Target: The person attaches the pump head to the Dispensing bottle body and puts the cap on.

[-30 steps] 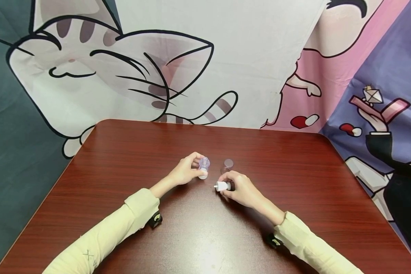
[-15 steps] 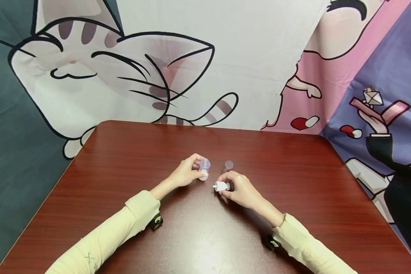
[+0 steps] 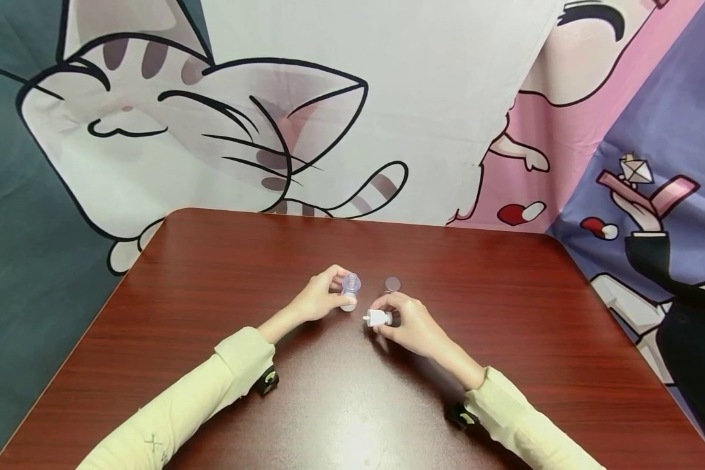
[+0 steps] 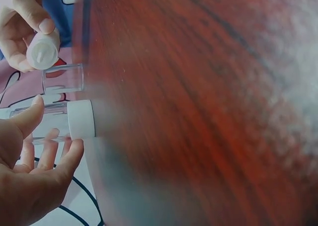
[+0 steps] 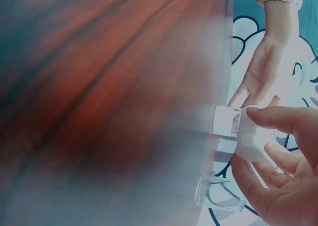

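Near the middle of the table, my left hand (image 3: 317, 297) steadies a small clear bottle (image 3: 350, 284) with a white base, thumb on one side and fingers on the other. The bottle stands upright; its white base (image 4: 81, 119) meets the table in the left wrist view. To its right, my right hand (image 3: 416, 325) pinches a white dropper-like top (image 3: 378, 318) with a thin tip. It lies sideways in the fingers, tip pointing left toward the bottle but apart from it. Its rear end is hidden by the hand. A clear cap (image 3: 392, 284) stands just behind the right hand.
The brown wooden table (image 3: 258, 261) reaches back to a cartoon-printed cloth (image 3: 435, 98). In the right wrist view the clear cap (image 5: 219, 193) sits close below the right fingers. Dark cameras (image 3: 267, 378) are strapped at both wrists.
My right hand has shifted slightly left with the white top, closer to the bottle. The left hand and bottle keep their place; the head view has tilted a little.
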`<state>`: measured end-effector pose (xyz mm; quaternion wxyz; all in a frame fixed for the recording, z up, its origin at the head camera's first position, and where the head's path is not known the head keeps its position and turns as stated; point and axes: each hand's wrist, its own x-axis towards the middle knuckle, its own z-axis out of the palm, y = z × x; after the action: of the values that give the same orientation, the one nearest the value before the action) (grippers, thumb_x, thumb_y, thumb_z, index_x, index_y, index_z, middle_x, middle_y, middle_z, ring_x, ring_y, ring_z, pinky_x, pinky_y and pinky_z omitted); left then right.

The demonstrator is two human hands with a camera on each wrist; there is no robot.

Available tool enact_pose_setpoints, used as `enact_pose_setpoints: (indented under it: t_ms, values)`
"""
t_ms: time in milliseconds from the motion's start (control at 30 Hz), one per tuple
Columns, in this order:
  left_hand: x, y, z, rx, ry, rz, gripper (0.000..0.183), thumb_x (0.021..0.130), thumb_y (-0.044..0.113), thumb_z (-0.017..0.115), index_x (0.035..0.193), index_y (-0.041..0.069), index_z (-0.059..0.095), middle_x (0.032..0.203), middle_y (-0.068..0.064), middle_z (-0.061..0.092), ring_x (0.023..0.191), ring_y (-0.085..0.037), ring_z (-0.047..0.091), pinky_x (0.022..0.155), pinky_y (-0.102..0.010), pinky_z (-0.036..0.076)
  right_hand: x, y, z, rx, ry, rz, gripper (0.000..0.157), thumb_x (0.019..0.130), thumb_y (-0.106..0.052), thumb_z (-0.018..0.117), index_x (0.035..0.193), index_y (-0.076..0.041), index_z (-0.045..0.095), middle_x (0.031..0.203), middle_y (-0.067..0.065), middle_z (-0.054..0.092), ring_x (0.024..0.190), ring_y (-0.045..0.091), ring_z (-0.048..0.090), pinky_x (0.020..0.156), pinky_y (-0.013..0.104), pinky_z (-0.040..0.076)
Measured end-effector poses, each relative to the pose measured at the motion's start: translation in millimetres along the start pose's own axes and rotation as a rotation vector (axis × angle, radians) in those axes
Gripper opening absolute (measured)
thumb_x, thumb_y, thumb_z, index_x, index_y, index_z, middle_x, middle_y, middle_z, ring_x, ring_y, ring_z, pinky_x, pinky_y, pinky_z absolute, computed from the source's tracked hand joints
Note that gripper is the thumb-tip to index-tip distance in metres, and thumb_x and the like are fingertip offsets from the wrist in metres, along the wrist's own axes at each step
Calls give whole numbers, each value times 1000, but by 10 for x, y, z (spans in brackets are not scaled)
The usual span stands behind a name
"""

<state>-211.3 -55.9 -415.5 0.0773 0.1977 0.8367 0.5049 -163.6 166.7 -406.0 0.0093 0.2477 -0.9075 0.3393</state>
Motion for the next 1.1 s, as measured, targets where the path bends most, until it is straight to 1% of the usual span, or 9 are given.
enact_pose_setpoints:
  t_ms: [133, 367, 500, 667, 733, 833, 967, 1033, 1100]
  values:
    - [8, -5, -3, 11, 0, 0, 43, 84, 10, 73, 122, 3, 52, 110, -17, 65, 105, -29, 63, 81, -34, 53, 19, -18, -4, 12, 0, 4, 28, 76, -9, 79, 101, -14, 67, 90, -5, 65, 83, 8, 61, 77, 25, 52]
    - [6, -21, -1, 1, -1, 1, 43, 84, 11, 73, 121, 3, 53, 109, -17, 64, 103, -29, 63, 69, -25, 50, 32, -39, -9, 19, 7, -29, 29, 76, -8, 80, 101, -12, 67, 89, -3, 66, 82, 9, 62, 76, 27, 53]
    - [0, -4, -3, 1, 3, 4, 43, 84, 9, 73, 121, 3, 53, 109, -17, 64, 103, -29, 63, 71, -26, 50, 39, -47, -10, 35, 6, -22, 29, 76, -7, 80, 101, -12, 67, 89, -3, 66, 82, 9, 62, 75, 26, 53]
    - [-14, 15, -2, 1, 4, 28, 42, 84, 8, 73, 120, 2, 52, 108, -18, 65, 103, -30, 63, 83, -36, 52, 37, -53, -6, 31, 2, -23, 29, 76, -8, 79, 102, -11, 67, 90, -3, 65, 82, 9, 62, 74, 24, 53]
    - [-15, 16, -1, -4, 1, 29, 42, 84, 8, 73, 120, 2, 52, 108, -18, 65, 103, -30, 63, 86, -38, 52, 40, -60, -3, 31, 1, -24, 29, 76, -8, 79, 101, -12, 67, 89, -3, 65, 81, 9, 62, 74, 24, 53]
    - [-17, 9, 0, -4, -1, 29, 42, 84, 9, 73, 120, 2, 52, 108, -18, 65, 103, -30, 63, 84, -36, 52, 49, -72, 1, 35, 0, -30, 29, 76, -8, 79, 101, -11, 67, 89, -3, 66, 81, 8, 63, 74, 25, 53]
    - [-21, 5, -3, -11, 1, 21, 42, 84, 9, 73, 120, 3, 52, 109, -18, 65, 103, -30, 63, 75, -29, 51, 68, -95, -3, 47, 3, -32, 28, 76, -7, 79, 101, -12, 67, 88, -3, 65, 80, 8, 63, 74, 24, 53]
    - [-25, 10, -4, -17, 3, 17, 42, 84, 8, 73, 120, 3, 52, 109, -18, 64, 103, -30, 63, 71, -28, 51, 77, -106, -6, 47, 4, -29, 27, 75, -7, 79, 100, -12, 68, 88, -4, 65, 80, 8, 63, 73, 24, 53]
    - [-29, 17, -2, -17, 1, 17, 42, 84, 8, 72, 120, 3, 52, 109, -19, 64, 104, -31, 63, 73, -29, 52, 84, -116, -8, 47, 6, -26, 27, 75, -7, 79, 99, -13, 68, 87, -4, 65, 80, 8, 62, 73, 24, 53]
